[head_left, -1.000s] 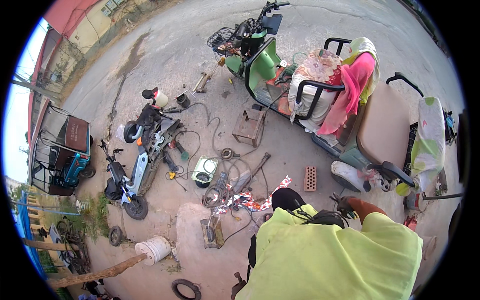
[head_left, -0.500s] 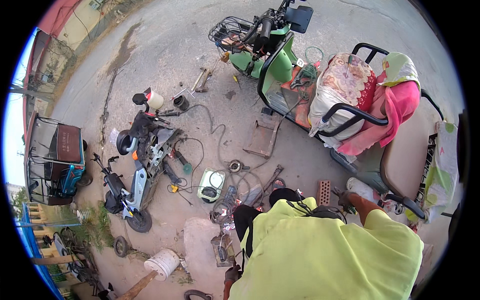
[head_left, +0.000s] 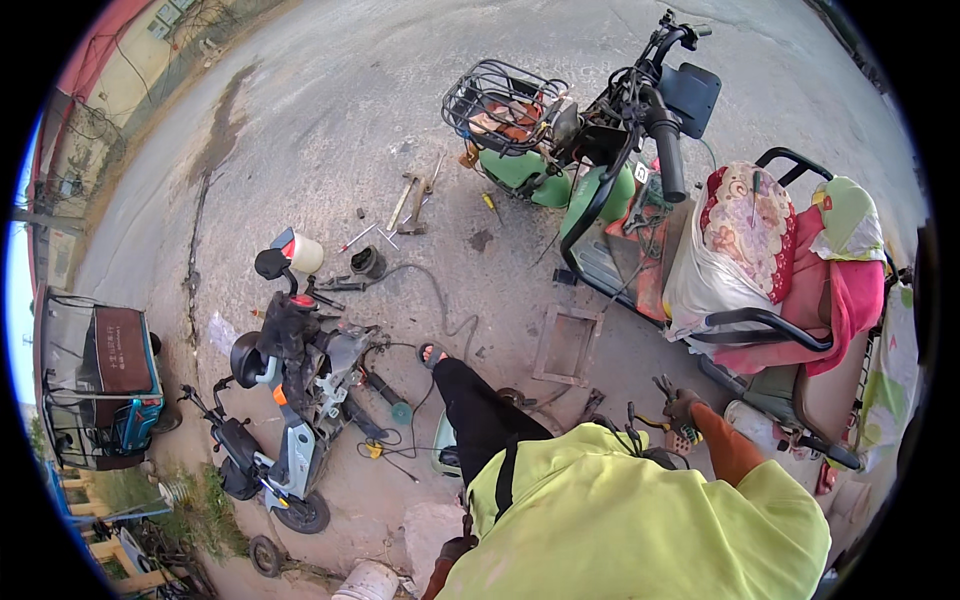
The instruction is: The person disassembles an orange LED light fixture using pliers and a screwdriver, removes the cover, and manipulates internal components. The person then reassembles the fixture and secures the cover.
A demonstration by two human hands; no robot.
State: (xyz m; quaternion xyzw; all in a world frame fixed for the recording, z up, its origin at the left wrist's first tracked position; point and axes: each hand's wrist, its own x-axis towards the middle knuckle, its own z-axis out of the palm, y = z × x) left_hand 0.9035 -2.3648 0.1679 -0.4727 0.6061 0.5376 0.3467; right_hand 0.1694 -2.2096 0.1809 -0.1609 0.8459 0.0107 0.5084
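Note:
My right hand [head_left: 683, 410], gloved, grips a pliers-like tool [head_left: 664, 388] beside the rear of the green electric three-wheeler [head_left: 613, 205], above a perforated brick. My left hand [head_left: 456, 548], also gloved, is low by my hip, closed around a dark object I cannot make out. My black-trousered leg and sandaled foot [head_left: 433, 356] are among cables beside a dismantled scooter [head_left: 330, 375] with a grinder-like tool [head_left: 385, 395] next to it. A metal frame stand [head_left: 565, 345] lies between my leg and the three-wheeler.
Hammers and wrenches [head_left: 410, 200], a screwdriver [head_left: 491, 205], a white tub [head_left: 305, 252] and a black can [head_left: 367, 262] lie on the pavement. A blue scooter [head_left: 290, 465], a parked rickshaw [head_left: 100, 380], a loose tyre [head_left: 265, 555] and a white bucket [head_left: 370, 582] are at the left.
I have stepped forward, my leg now reaching in among the cables. The three-wheeler's front has drawn nearer and shifted right in view; my right hand has stayed out at my right side, holding the tool.

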